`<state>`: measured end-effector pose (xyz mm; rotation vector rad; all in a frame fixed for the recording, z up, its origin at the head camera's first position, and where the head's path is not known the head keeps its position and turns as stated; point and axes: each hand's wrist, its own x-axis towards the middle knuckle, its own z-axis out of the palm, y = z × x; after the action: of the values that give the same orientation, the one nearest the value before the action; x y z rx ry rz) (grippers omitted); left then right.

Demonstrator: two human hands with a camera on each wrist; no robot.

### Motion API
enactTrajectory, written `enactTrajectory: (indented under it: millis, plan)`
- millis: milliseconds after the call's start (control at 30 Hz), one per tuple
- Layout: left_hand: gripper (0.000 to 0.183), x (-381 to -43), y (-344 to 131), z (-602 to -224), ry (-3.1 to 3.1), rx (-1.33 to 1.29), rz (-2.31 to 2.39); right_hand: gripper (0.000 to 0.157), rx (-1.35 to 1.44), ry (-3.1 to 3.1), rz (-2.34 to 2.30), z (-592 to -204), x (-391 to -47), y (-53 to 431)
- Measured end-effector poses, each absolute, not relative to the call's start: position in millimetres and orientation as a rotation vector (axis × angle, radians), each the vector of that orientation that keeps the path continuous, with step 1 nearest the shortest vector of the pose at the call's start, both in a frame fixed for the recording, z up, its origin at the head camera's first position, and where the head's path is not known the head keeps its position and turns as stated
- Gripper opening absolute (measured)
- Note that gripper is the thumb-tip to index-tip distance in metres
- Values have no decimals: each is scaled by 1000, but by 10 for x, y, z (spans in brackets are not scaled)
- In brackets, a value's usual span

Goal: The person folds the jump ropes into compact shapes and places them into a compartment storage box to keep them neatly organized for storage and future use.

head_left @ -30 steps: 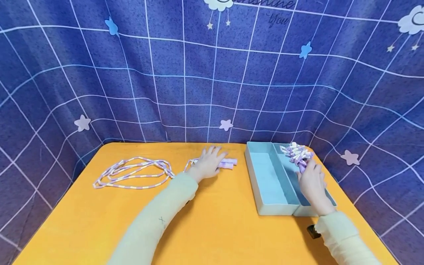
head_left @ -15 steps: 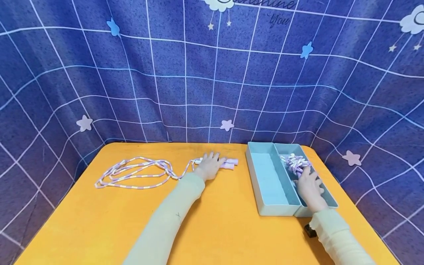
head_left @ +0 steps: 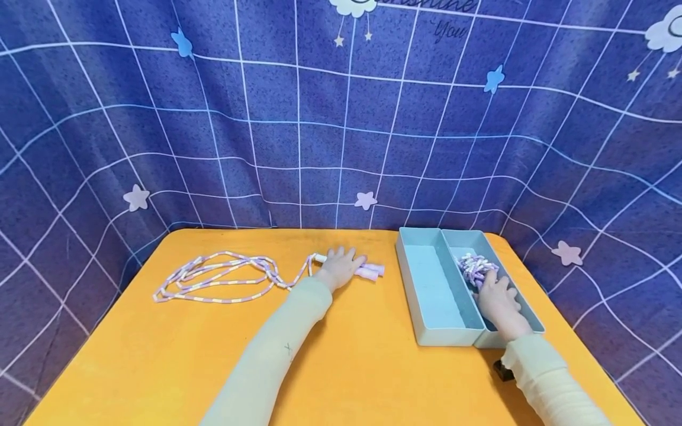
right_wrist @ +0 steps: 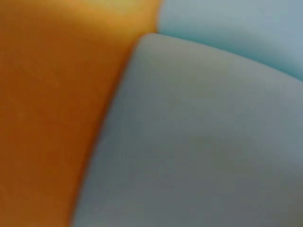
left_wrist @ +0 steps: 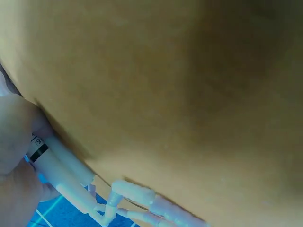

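Head view: I've got the left hand at centre frame, resting over the purple handles of a jump rope; fingers spread apart, handle ends poking out to the right. That beaded purple-and-white rope lies in loose loops at middle left, one strand running to the handles. Left wrist cam agrees: handles pass under the hand at lower left, beads at bottom centre. Right hand is lower right of centre, reaching into the right bay of the light-blue box; visible fingers apart, at the near end of a bunched purple-and-white rope bundle inside that bay. Thumb's hidden, so I can't tell if it's pinching. Right wrist cam gives me blurred box wall and orange table. Pale sleeves on both arms, blue grid-and-star curtain across the upper frame.
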<state>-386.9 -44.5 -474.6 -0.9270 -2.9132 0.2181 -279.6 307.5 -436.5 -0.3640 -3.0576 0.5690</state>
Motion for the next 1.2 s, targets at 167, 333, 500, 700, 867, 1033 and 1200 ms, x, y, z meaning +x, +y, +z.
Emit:
enactTrajectory:
  millis: [167, 333, 500, 700, 867, 1033, 1200]
  plan:
    - [32, -3761, -434, -4647, -2913, -879, 311, 42, -216, -2921, 383, -4175, -2755, 3008]
    - [29, -3644, -413, -4543, -2878, -838, 299, 47, -50, -2768, 244, -3937, -2712, 2808]
    - [29, -3610, -381, -4489, -2790, -832, 312, 48, 201, -2616, 191, -3725, -2661, 2497]
    - [33, -3565, -335, -4350, -2728, -812, 350, 50, 445, -2530, 148, -3540, -2656, 2092]
    - [28, -3451, -287, -4178, -2596, -787, 337, 56, 583, -2469, 79, -3471, -2627, 1804]
    - [28, -3227, -195, -3968, -2498, -743, 313, 65, 646, -2453, 38, -3495, -2608, 1616]
    - [34, -2987, -81, -3807, -2337, -663, 316, 73, 662, -2434, -10, -3535, -2606, 1541]
